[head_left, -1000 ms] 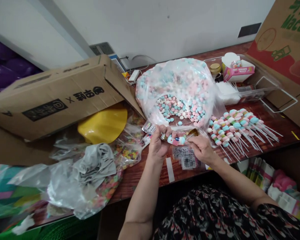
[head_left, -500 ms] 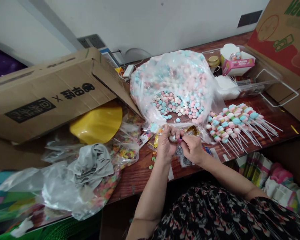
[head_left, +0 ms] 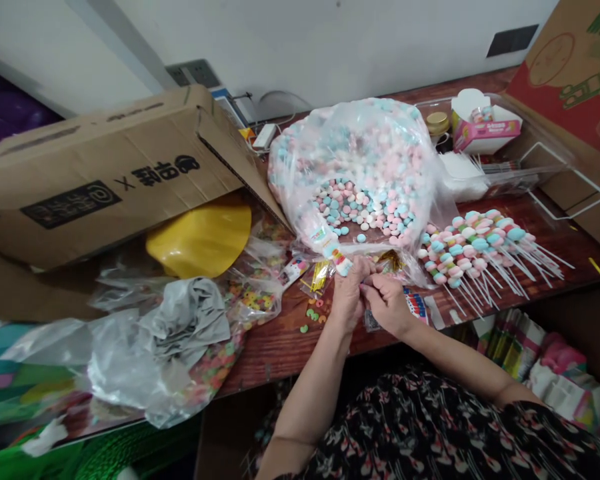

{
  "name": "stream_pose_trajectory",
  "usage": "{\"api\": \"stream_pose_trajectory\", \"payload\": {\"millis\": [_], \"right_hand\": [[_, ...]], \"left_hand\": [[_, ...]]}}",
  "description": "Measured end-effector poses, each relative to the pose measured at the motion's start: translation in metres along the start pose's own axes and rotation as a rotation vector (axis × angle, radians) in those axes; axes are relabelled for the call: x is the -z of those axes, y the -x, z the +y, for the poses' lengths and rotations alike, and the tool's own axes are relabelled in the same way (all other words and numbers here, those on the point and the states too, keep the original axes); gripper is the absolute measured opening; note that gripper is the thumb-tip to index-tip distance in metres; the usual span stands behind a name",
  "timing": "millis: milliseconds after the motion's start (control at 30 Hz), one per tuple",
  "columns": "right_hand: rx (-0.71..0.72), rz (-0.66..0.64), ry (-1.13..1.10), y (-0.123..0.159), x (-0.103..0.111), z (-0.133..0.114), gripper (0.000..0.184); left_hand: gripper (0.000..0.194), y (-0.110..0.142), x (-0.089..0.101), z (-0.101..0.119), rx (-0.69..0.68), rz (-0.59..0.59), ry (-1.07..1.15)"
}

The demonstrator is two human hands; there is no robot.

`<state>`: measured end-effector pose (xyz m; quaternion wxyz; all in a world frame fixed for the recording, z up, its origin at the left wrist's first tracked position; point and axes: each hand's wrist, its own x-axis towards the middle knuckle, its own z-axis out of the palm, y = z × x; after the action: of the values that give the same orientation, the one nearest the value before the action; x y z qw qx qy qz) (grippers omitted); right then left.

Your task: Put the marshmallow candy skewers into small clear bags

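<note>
My left hand (head_left: 351, 290) is closed around the lower end of a candy skewer in a clear printed wrapper (head_left: 337, 255). Its colourful candies and wrapper top stick out up and to the left, over the near edge of the marshmallow bag. Right beside it, my right hand (head_left: 389, 301) pinches at the skewer's lower end; a speck of purple shows between the fingers, too small to name. Gold twist ties (head_left: 321, 276) in a small clear packet lie left of my hands. Several loose gummy rings and pieces (head_left: 313, 313) lie just below them.
A large clear bag of pastel candies (head_left: 355, 143) stands behind my hands. Finished-looking candy skewers (head_left: 475, 247) are piled at right. A clear bin (head_left: 540, 170) stands behind them. Cardboard box (head_left: 95, 173), yellow sheet (head_left: 200, 240) and gummy bags (head_left: 130, 373) crowd the left.
The wrapped skewer has tilted, and its candy end now shows plainly beyond my left hand. Both hands remain together at its lower end. The whole view has shifted slightly.
</note>
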<state>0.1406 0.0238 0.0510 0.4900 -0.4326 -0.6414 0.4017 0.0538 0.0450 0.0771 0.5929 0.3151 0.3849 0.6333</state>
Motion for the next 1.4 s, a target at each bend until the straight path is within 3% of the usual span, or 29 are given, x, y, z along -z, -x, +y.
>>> {"api": "stream_pose_trajectory", "payload": {"millis": [167,233,367,433,500,600,667,733,800,900,967,1033,1100,1167,1300,1367,1400], "right_hand": [[0.002,0.071,-0.037,-0.002,-0.01,0.0,0.024],[0.015,0.041,-0.004,-0.003,-0.007,0.0,0.025],[0.238,-0.147,0.207,-0.012,0.024,-0.001,0.018],[0.406,-0.149,0.407,-0.022,0.046,-0.004,0.028],[0.519,-0.258,0.555,-0.035,0.062,-0.008,0.035],[0.645,-0.633,0.601,-0.054,0.072,-0.012,0.027],[0.691,-0.794,0.64,-0.061,0.071,-0.009,0.023],[0.717,-0.85,0.727,-0.064,0.069,-0.002,0.02],[0.71,-0.867,0.808,-0.062,0.067,0.004,0.015],[0.622,-0.9,0.873,-0.059,0.065,0.011,0.019],[0.539,-0.912,0.918,-0.059,0.065,0.011,0.019],[0.484,-0.92,0.96,-0.06,0.065,0.009,0.019],[0.499,-0.88,0.977,-0.059,0.067,0.004,0.021],[0.601,-0.789,0.976,-0.056,0.07,-0.003,0.028],[0.831,-0.652,0.944,-0.046,0.077,-0.008,0.027],[0.856,-0.667,0.943,-0.042,0.079,-0.005,0.026],[0.838,-0.699,0.955,-0.041,0.079,-0.004,0.025]], "left_hand": [[0.038,0.004,0.005,-0.002,0.036,0.043,-0.172],[0.035,0.002,0.01,-0.001,0.071,0.043,-0.244],[0.028,-0.003,0.024,0.007,0.135,-0.021,-0.268],[0.028,-0.001,0.029,0.01,0.233,-0.116,-0.298],[0.03,0.006,0.03,0.01,0.388,-0.242,-0.333],[0.031,0.018,0.029,0.007,0.63,-0.457,-0.396],[0.035,0.022,0.029,0.005,0.707,-0.581,-0.493],[0.038,0.023,0.033,0.004,0.643,-0.653,-0.642],[0.036,0.023,0.038,0.002,0.414,-0.646,-0.828],[0.023,0.027,0.041,-0.001,0.054,-0.498,-1.215],[0.016,0.031,0.04,-0.003,-0.06,-0.407,-1.489],[0.015,0.035,0.037,-0.005,-0.109,-0.383,-1.629],[0.016,0.036,0.037,-0.007,-0.114,-0.389,-1.587],[0.02,0.034,0.039,-0.008,-0.032,-0.361,-1.367],[0.031,0.031,0.047,-0.004,0.351,-0.358,-0.69],[0.033,0.031,0.05,0.0,0.445,-0.437,-0.583],[0.033,0.032,0.05,0.001,0.428,-0.481,-0.643]]}}
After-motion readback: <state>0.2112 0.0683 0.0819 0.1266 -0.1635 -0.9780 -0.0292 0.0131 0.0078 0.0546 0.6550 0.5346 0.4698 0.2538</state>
